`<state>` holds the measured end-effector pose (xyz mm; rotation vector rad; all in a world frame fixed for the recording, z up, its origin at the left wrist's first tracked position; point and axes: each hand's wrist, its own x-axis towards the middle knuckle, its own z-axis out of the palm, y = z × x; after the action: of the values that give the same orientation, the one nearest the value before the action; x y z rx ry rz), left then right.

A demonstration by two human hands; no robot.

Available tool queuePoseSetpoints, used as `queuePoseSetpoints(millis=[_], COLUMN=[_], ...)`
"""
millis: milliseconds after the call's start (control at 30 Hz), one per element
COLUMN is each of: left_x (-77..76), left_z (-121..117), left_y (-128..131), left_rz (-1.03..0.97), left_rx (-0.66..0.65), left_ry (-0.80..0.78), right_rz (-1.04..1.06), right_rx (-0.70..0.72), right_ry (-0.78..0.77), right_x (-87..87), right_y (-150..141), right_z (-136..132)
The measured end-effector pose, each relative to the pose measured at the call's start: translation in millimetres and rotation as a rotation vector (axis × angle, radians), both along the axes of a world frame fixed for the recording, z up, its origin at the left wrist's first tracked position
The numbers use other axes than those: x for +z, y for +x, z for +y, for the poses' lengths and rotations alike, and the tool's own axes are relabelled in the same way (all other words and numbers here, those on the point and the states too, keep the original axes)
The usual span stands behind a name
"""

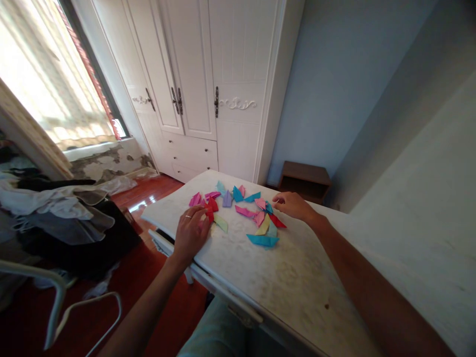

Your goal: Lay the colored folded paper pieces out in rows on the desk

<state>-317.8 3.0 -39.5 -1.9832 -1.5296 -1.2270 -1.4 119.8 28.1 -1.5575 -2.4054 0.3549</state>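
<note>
Several folded paper pieces lie on the white table [297, 277]. My left hand [191, 232] is at the left edge of this group, its fingers bent and closed on a red folded paper piece [210, 207]; part of it is hidden by the fingers. Beside those fingertips lies a pale green folded piece [221, 223]. At the far right of the group, my right hand [292, 204] is loosely curled, thumb and forefinger apart, near a small blue folded piece [268, 207] and a dark red one [277, 221]. Nearest to me is a long blue folded piece [263, 241].
A purple folded piece [227, 199] and a magenta one [195, 199] lie farther back. Behind the table stands a white wardrobe [238, 59], with a brown open cabinet [305, 173] to its right. Clothes [55, 213] are heaped at left beside a white metal frame [59, 302].
</note>
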Motion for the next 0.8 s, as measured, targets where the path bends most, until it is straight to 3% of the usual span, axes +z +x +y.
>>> queuePoseSetpoints(millis=[133, 267, 333, 467, 567, 700, 800], left_x=[5.8, 8.8, 8.7, 9.3, 12.8, 16.5, 14.3], left_z=[-5, -1, 3, 13, 20, 28, 35], left_y=[-3, -6, -10, -30, -50, -69, -75], left_rz=[0.101, 0.2, 0.228, 0.211, 0.239, 0.311, 0.241], left_rx=[-0.099, -0.131, -0.083, 0.13, 0.175, 0.174, 0.211], left_ry=[0.089, 0.047, -0.019, -0.269, -0.444, -0.543, -0.545], right_rz=[0.001, 0.026, 0.06, 0.207, 0.345, 0.382, 0.353], right_rx=[0.016, 0.058, 0.058, 0.028, 0.023, 0.04, 0.075], right_ry=[-0.009, -0.005, 0.008, 0.12, 0.243, 0.308, 0.332], right_x=[-2.6, -13.1, -23.6, -51.7, -67.7, -71.7, -69.7], right_y=[4, 15, 23, 37, 41, 39, 37], right_z=[-12, -27, -34, -45, -50, -54, -58])
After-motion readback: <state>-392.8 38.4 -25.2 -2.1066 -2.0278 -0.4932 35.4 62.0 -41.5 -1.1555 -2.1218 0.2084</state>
